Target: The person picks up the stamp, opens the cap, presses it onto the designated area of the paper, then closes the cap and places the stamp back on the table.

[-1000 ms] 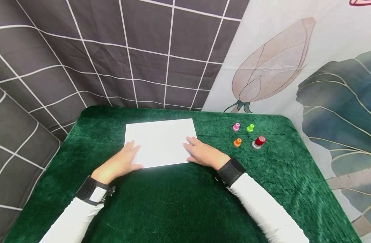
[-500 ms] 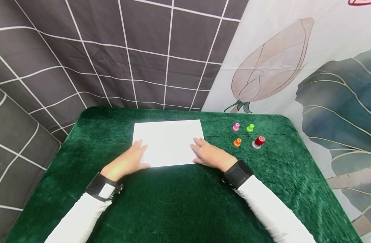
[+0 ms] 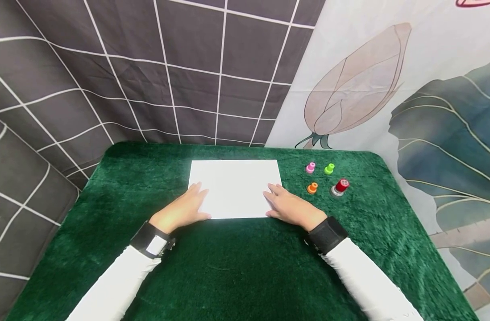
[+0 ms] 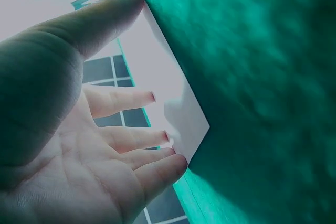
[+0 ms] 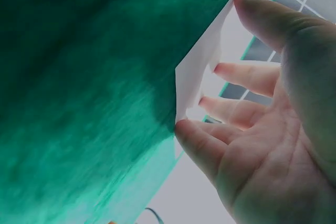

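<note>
A blank white sheet of paper [image 3: 234,187] lies flat on the green cloth. My left hand [image 3: 182,208] rests on its near left corner, fingers spread and fairly straight. In the left wrist view the fingertips [image 4: 157,139] and thumb touch the sheet near that corner. On the near right corner rests my right hand [image 3: 295,207], likewise with spread fingers. The right wrist view has its fingertips [image 5: 202,100] and thumb on the paper's edge and surface. Neither hand curls round anything.
Right of the paper stand a pink peg-like piece [image 3: 310,167], a green one [image 3: 329,168], an orange one [image 3: 312,187] and a red-topped stamp-like piece [image 3: 340,187]. A tile-patterned curtain [image 3: 197,84] hangs behind the green-covered table [image 3: 237,276].
Both hands have slid the paper to the right across the cloth, and its tilt has straightened. The small coloured pieces have stayed in place.
</note>
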The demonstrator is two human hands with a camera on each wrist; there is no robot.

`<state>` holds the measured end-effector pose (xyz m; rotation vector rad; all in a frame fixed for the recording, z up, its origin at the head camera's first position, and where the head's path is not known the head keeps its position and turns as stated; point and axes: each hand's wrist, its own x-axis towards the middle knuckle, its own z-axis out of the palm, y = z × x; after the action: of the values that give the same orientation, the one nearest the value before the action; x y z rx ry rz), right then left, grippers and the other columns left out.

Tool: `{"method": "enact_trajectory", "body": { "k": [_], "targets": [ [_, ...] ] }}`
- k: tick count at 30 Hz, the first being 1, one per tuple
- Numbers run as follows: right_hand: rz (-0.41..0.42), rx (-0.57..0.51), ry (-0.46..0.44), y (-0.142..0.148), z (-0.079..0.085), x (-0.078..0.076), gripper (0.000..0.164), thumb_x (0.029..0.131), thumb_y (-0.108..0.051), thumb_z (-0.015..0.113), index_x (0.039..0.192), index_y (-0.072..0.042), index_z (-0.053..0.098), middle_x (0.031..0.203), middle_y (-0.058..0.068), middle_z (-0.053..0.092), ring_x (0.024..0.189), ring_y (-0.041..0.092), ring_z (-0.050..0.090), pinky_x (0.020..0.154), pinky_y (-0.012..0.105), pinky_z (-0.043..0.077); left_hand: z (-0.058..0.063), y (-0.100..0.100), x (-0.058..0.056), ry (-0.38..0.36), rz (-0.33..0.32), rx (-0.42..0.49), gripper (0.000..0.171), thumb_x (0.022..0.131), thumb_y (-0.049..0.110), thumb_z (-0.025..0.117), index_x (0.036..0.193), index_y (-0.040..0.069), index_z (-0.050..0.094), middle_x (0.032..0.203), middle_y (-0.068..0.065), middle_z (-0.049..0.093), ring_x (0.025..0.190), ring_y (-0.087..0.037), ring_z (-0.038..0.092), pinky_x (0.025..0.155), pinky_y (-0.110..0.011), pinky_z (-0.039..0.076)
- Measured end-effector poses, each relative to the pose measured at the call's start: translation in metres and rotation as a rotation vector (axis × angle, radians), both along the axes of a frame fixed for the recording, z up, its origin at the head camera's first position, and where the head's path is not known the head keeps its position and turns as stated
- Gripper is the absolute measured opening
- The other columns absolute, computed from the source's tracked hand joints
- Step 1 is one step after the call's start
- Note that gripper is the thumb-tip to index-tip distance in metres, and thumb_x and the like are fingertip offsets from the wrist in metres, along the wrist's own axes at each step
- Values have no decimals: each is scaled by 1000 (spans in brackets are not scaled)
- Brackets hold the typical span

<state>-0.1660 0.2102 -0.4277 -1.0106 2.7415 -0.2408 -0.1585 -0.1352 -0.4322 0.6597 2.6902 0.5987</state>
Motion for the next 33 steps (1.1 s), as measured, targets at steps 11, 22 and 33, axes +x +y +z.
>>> {"method": "enact_trajectory", "body": {
  "k": [11, 22, 33],
  "targets": [
    [-44, -9, 1, 24, -1, 7, 62, 101, -27, 68, 149, 5, 48, 158, 32, 38, 147, 47, 39, 118, 59, 39, 5, 23, -7, -31, -31, -14, 78, 97, 31, 73, 157, -3, 36, 168, -29, 18, 157, -47, 14, 127, -60, 20],
    [-77, -19, -8, 42, -2, 12, 64, 100, -30, 69, 150, 3, 48, 159, 31, 38, 148, 47, 39, 116, 61, 41, -4, 39, -17, -51, -51, -31, 81, 97, 36, 72, 160, 4, 33, 171, -23, 13, 159, -41, 11, 128, -58, 20],
    [-126, -40, -44, 45, 6, 7, 63, 101, -31, 67, 152, 1, 46, 161, 31, 36, 147, 47, 40, 117, 61, 40, -1, 41, -16, -66, -39, -24, 79, 97, 36, 72, 160, 3, 34, 171, -24, 11, 159, -42, 9, 128, -59, 19]
  ]
}}
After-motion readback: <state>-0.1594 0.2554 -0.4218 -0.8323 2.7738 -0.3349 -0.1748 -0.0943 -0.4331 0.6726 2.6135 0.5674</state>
